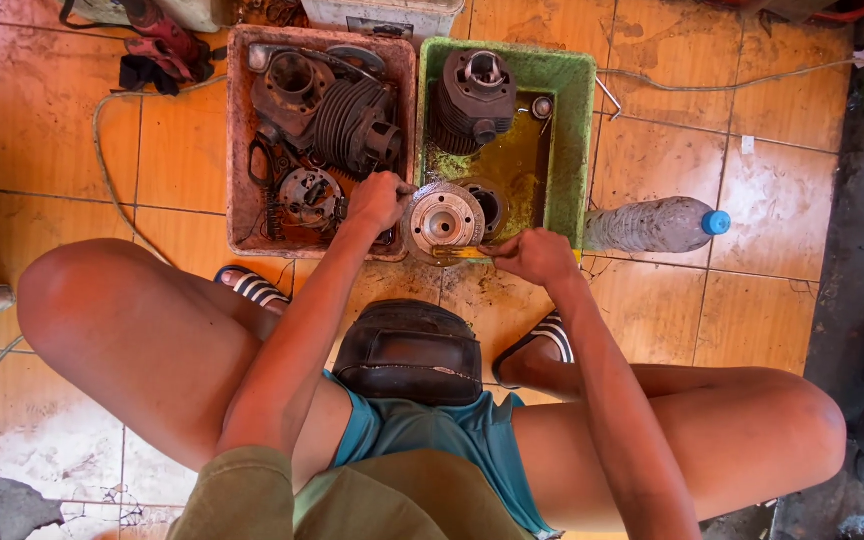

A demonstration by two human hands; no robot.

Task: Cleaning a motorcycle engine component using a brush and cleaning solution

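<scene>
— Gripped by which hand is the round grey metal engine disc (442, 220)?

— Left hand (377, 200) closes on its left edge, at the centre of the frame. It is held tilted over the near rims of two trays.

— And the right hand (537, 255)?

— It is clenched on a thin yellowish tool (464, 252), whose tip touches the lower edge of the disc.

— What lies around?

— Behind the disc, a green plastic tray (574, 120) with dirty liquid and a dark finned cylinder (472, 100). Left of it, a reddish tray (240, 140) full of dark engine parts. At right, a clear plastic bottle with blue cap (657, 225) lies on the orange tiled floor (782, 230).
</scene>
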